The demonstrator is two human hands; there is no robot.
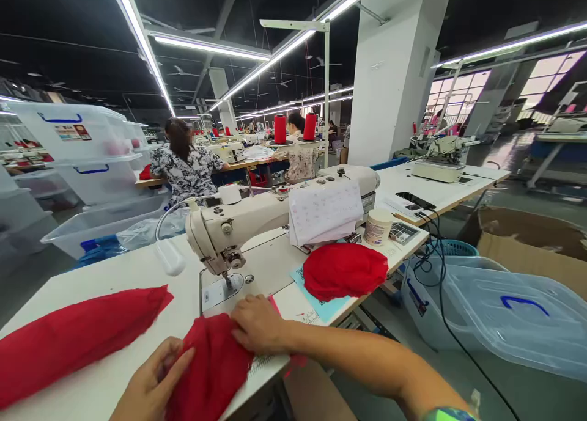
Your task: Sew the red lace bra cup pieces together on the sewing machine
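The crumpled red fabric piece (213, 372) lies at the lower centre of the frame, on the white work table (114, 274), just short of the needle plate of the cream industrial sewing machine (257, 222). The left hand (151, 384) curls loosely around the fabric's left edge; its grip is partly hidden. The right hand (257, 323) presses flat and open on the fabric's upper edge.

Judged progress: the piece is not yet under the presser foot; stitching remains. One long red fabric bundle (77, 335) lies lower left, one rounded red fabric pile (345, 271) centre right; whether either is sewn cannot be determined. The needle is too small to resolve.
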